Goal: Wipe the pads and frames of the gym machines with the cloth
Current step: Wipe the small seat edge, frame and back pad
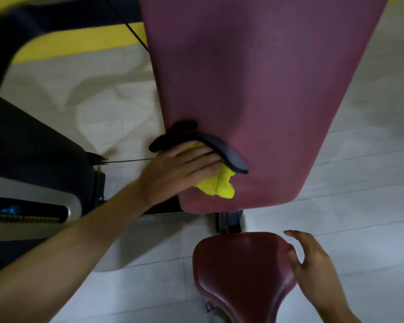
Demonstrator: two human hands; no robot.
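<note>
A long maroon back pad (254,85) fills the upper middle of the view. My left hand (177,171) presses a yellow cloth (219,185) flat against the pad's lower left part, fingers straight, just under a black curved strap (222,150) lying on the pad. Below it is the darker red seat pad (238,271). My right hand (313,259) rests on the seat's right edge, thumb against the rim, fingers relaxed and spread.
The machine's black and silver frame (33,159) and a weight-stack housing (28,215) stand at the left. A thin cable (126,161) runs from the frame toward the pad. A black seat post (229,220) joins the two pads. Pale tiled floor (359,183) surrounds them.
</note>
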